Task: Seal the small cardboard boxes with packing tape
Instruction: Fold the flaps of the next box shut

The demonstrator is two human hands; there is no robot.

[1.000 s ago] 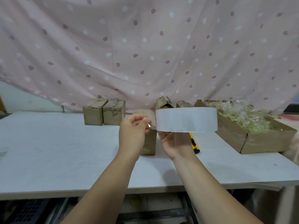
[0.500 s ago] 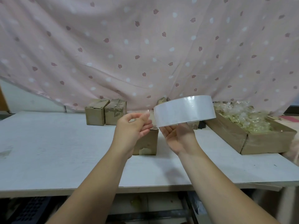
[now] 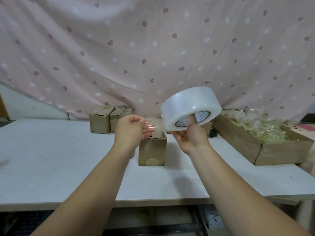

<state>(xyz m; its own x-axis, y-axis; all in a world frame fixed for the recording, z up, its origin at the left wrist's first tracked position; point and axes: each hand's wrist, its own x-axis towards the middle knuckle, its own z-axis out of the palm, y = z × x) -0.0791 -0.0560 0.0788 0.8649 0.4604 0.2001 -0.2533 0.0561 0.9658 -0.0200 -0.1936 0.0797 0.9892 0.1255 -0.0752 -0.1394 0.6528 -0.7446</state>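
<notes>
While the right hand (image 3: 189, 139) holds the tape roll (image 3: 188, 106) in the air just above & right of the near box (image 3: 152, 150), one finger is pushed up into the core and the rest curl under the rim, palm toward the camera. The roll is tilted: its core axis runs toward the person & downward, so the labelled core face shows, w/ the wide white band facing up-left. The left hand (image 3: 130, 132), just left of the near box's top, pinches the free end of the clear tape strip (image 3: 152, 127) btwn thumb & forefinger, other fingers curled. The strip runs roughly level, left to right, over that box's top to the roll. The near box stands on the white table (image 3: 51, 159), long axis going away from the person, a short end facing the camera. Back-left of it stand two small boxes (image 3: 99, 120) side by side. To its right, well apart, lies a wide open carton (image 3: 281, 151) of clear-wrapped pieces. A pink dotted curtain (image 3: 153, 48) hangs behind it.
</notes>
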